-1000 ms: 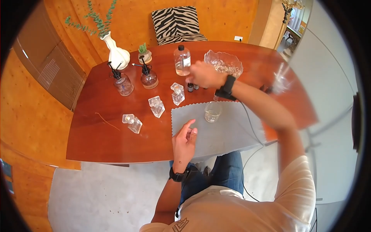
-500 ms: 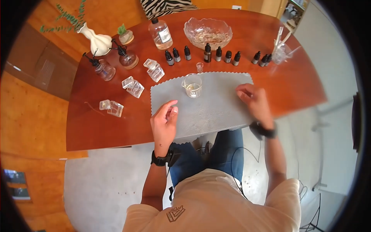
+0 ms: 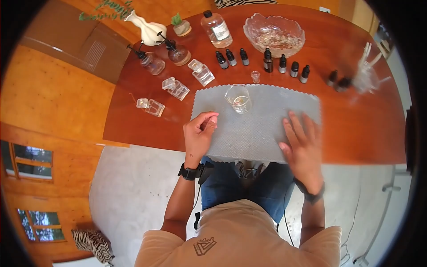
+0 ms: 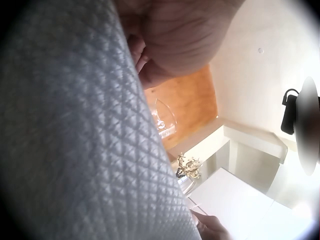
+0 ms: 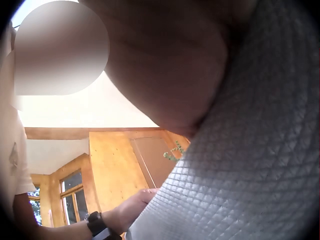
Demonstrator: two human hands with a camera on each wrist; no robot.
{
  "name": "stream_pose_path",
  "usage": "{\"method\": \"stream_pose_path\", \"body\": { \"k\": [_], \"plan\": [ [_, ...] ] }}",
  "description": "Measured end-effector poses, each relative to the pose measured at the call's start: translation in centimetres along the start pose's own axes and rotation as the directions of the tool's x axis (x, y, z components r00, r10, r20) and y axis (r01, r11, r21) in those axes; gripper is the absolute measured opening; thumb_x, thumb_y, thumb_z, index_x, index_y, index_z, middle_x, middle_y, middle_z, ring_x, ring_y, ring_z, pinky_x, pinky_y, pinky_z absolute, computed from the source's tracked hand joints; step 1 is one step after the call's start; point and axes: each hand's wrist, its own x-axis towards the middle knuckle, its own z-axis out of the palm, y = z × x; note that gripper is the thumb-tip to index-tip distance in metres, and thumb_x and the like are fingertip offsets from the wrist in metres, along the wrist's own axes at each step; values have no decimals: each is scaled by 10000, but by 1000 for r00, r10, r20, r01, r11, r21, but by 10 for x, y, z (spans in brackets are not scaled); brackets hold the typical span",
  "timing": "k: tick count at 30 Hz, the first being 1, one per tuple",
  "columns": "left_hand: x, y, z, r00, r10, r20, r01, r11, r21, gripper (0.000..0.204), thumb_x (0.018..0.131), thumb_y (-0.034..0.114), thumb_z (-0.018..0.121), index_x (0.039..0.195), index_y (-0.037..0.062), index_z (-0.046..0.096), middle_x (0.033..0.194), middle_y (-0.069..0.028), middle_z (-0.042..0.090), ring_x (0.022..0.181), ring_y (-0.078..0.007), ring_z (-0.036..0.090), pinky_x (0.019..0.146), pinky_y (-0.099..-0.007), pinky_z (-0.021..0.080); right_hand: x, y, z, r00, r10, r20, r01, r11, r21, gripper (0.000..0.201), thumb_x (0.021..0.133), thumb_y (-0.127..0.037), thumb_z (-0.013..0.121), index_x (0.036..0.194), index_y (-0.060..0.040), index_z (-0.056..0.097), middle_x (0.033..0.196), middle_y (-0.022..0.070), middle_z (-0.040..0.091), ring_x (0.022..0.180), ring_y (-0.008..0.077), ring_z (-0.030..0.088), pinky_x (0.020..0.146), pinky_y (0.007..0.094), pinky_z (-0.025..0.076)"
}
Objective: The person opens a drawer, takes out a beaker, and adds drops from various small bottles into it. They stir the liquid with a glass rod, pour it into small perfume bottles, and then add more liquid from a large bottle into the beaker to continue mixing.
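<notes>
A grey mat with a wavy edge (image 3: 253, 133) lies along the table's front. On its left part rests my left hand (image 3: 200, 132), fingers loosely bent, holding nothing. My right hand (image 3: 304, 149) lies with spread fingers over the mat's right side, nothing in it. Between and beyond the hands stands a glass beaker (image 3: 240, 103) with a little clear liquid. Just past the mat is a small glass stopper (image 3: 255, 76). In the left wrist view the mat (image 4: 100, 140) fills the left side beside my left hand (image 4: 175, 40); the right wrist view shows my right hand (image 5: 165, 65) against it.
Small dark dropper bottles (image 3: 267, 62) stand in a row behind the mat. Behind them are a large labelled bottle (image 3: 218, 31) and a glass bowl (image 3: 275, 38). Square glass bottles (image 3: 202, 73) stand at left, near spray bottles (image 3: 179, 53); a glass with sticks (image 3: 367, 78) is at right.
My right hand has come back from the bottles to the mat and its fingers have spread. The left hand stays at the mat's left side. The head view has shifted.
</notes>
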Motion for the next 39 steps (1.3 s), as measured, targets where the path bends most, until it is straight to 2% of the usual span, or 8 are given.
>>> {"method": "stream_pose_path", "body": {
  "k": [10, 22, 26, 29, 32, 36, 38, 39],
  "plan": [
    [-1, 2, -2, 998, -55, 10, 55, 998, 5, 170, 1005, 117, 671, 1099, 4, 757, 825, -22, 691, 735, -82, 631, 666, -235, 498, -5, 11, -5, 1000, -1, -12, 3, 973, 232, 465, 883, -212, 726, 1306, -25, 684, 1484, 110, 580, 1442, 382, 432, 1226, 557, 271],
    [-2, -2, 1, 998, -62, -5, 62, 998, -30, 162, 980, 57, 669, 1106, -3, 751, 842, -31, 701, 750, -82, 625, 680, -236, 491, -4, 7, -4, 995, 71, -65, -49, 955, 291, 379, 850, -148, 744, 1199, -3, 713, 1420, 117, 623, 1409, 383, 475, 1202, 555, 317],
    [-3, -6, 1, 1000, -1, -15, 0, 1000, -19, 151, 969, 73, 688, 1092, 22, 759, 769, -29, 702, 701, -77, 628, 674, -246, 511, -3, 1, -1, 944, 241, -226, -134, 904, 405, 189, 833, -96, 743, 995, 1, 728, 1188, 137, 688, 1137, 362, 597, 945, 476, 491],
    [-2, -5, 1, 1000, 18, -25, -19, 1000, -16, 154, 974, 98, 699, 1092, 15, 754, 776, -38, 706, 703, -83, 630, 682, -253, 514, -9, 2, 3, 922, 337, -192, -241, 885, 398, 92, 825, -68, 740, 852, -5, 679, 966, 126, 655, 928, 334, 584, 753, 464, 457],
    [-5, 3, 0, 1000, 16, -22, -16, 1000, -23, 163, 980, 113, 702, 1093, 6, 749, 796, -48, 711, 709, -87, 627, 683, -257, 512, -1, -1, 5, 942, 250, -222, -185, 943, 278, 116, 830, -55, 739, 799, -16, 634, 782, 145, 572, 789, 335, 547, 677, 468, 408],
    [-5, 5, -3, 999, 47, -12, -47, 998, -32, 165, 983, 118, 698, 1091, 1, 740, 840, -70, 713, 707, -99, 614, 669, -265, 504, 10, 11, -27, 985, 79, 152, -130, 922, 365, 81, 844, -56, 739, 850, -30, 663, 721, 161, 583, 705, 348, 575, 653, 440, 457],
    [-6, 4, -4, 997, 77, -14, -77, 996, -44, 163, 981, 120, 697, 1086, 3, 737, 862, -84, 711, 696, -118, 612, 659, -274, 502, 38, 13, -77, 894, -86, 440, -166, 848, 504, 69, 853, -56, 736, 878, -34, 676, 715, 161, 601, 687, 340, 603, 639, 415, 480],
    [-6, 4, -4, 995, 96, -11, -96, 994, -50, 162, 979, 123, 697, 1084, 5, 736, 873, -91, 710, 690, -131, 613, 655, -280, 502, 60, 5, -99, 931, -98, 353, -84, 881, 466, 58, 875, -41, 722, 923, -27, 694, 762, 163, 643, 709, 311, 652, 650, 363, 511]
  ]
}}
